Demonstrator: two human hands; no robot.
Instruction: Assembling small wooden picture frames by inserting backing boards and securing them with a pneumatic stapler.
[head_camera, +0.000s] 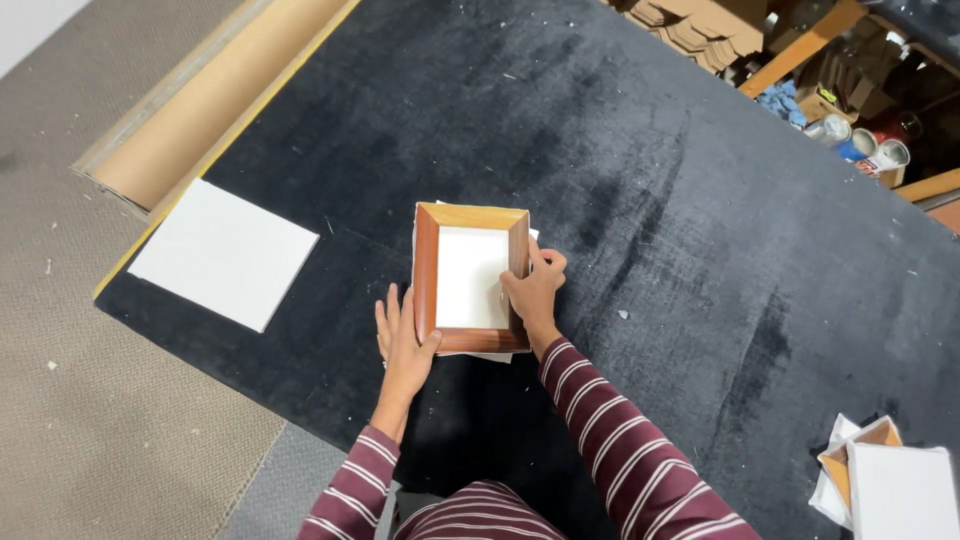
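A small brown wooden picture frame (426, 268) with a white insert (468, 276) lies on a black felt-covered table (640, 200), resting on white paper that peeks out at its edges. My left hand (402, 343) lies flat against the frame's lower left corner, thumb on the bottom rail. My right hand (535, 290) grips the frame's right rail, fingers curled over it onto the white insert. Both sleeves are maroon with white stripes.
A white square board (225, 252) lies at the table's left edge beside a long cardboard strip (200, 110). At the lower right sit a white box and another frame on paper (885, 470). Cans and cardboard clutter (860, 140) sit beyond the far right edge.
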